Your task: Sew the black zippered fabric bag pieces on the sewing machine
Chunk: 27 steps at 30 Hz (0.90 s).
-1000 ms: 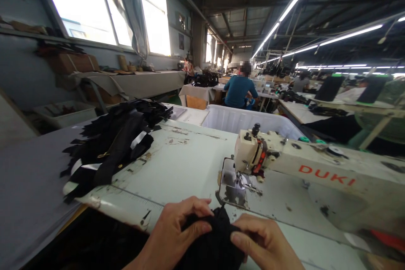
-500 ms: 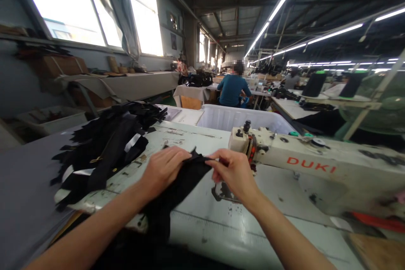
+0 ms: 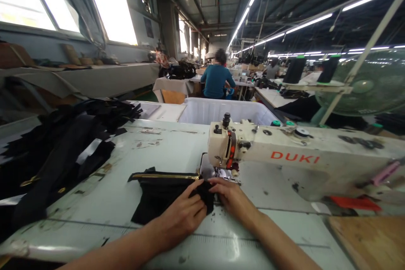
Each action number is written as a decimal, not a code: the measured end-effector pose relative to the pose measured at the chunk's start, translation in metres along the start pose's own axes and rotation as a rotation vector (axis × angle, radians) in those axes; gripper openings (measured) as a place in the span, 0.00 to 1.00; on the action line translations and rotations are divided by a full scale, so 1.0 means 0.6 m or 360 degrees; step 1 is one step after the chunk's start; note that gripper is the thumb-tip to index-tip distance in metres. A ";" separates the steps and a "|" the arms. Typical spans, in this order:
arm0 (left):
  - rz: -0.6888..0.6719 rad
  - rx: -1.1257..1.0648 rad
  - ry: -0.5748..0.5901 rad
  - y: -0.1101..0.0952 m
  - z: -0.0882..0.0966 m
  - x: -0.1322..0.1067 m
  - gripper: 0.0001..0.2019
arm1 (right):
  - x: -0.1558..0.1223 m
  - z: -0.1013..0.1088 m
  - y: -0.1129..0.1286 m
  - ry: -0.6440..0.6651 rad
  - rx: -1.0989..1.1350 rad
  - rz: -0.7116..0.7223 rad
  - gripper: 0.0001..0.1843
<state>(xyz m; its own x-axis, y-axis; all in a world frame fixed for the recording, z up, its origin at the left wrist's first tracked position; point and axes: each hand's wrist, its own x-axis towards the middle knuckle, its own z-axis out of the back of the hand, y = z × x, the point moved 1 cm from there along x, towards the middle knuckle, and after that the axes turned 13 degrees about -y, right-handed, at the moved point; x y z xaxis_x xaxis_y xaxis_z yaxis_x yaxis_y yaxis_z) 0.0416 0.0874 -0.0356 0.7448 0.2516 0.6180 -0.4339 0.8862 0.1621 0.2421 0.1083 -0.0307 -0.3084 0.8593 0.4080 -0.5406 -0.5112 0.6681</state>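
Note:
A black fabric piece (image 3: 158, 198) with a gold metal zipper (image 3: 174, 176) along its far edge lies flat on the sewing machine table (image 3: 164, 135). My left hand (image 3: 186, 213) rests on its right part, index finger stretched to the zipper's end and the other fingers curled on the cloth. At the right end of the piece my right hand (image 3: 232, 196) pinches the edge, just in front of the needle area. The sewing machine (image 3: 268, 147), marked DUKI, has its head right above and behind my fingertips. The fingertips partly cover the cloth's end.
A heap of black pieces (image 3: 72, 135), some with zippers, lies at the left. Behind the table stands a white plastic bin (image 3: 221, 109). A person in a blue top (image 3: 217, 80) sits farther off. Thread cones (image 3: 294, 69) and a fan (image 3: 363, 84) stand at the right.
Both hands have brought the black fabric from above the table down flat beside the needle area, with the zipper now showing. The camera view has swung to the right.

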 end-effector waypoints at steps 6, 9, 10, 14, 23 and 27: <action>0.0303 -0.0170 0.0001 -0.002 -0.003 -0.004 0.11 | -0.018 0.014 0.020 -0.0168 -0.0193 -0.0597 0.16; 0.0401 -0.0204 0.0037 -0.009 -0.001 -0.003 0.09 | -0.013 -0.001 0.026 -0.0164 -0.0291 -0.0707 0.08; 0.0413 -0.0214 0.0066 -0.011 0.003 0.000 0.08 | -0.009 -0.007 0.028 -0.0164 -0.0331 -0.0735 0.05; 0.0326 -0.0218 0.0202 -0.016 0.037 0.025 0.14 | 0.001 -0.023 0.032 -0.0139 -0.0492 -0.0773 0.05; 0.0581 -0.0133 0.0519 0.063 0.037 0.085 0.06 | -0.006 -0.032 0.030 -0.0042 -0.0658 -0.0705 0.04; 0.0842 -0.0203 0.0616 0.091 0.007 0.062 0.08 | -0.006 -0.032 0.033 -0.0042 -0.0638 -0.0689 0.02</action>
<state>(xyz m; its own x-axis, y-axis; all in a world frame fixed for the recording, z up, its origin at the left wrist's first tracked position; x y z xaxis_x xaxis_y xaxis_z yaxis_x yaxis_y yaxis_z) 0.0432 0.1438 -0.0009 0.5867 0.7654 0.2646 -0.7452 0.6381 -0.1937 0.2173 0.0950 -0.0309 0.0231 0.9852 0.1696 -0.8680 -0.0644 0.4923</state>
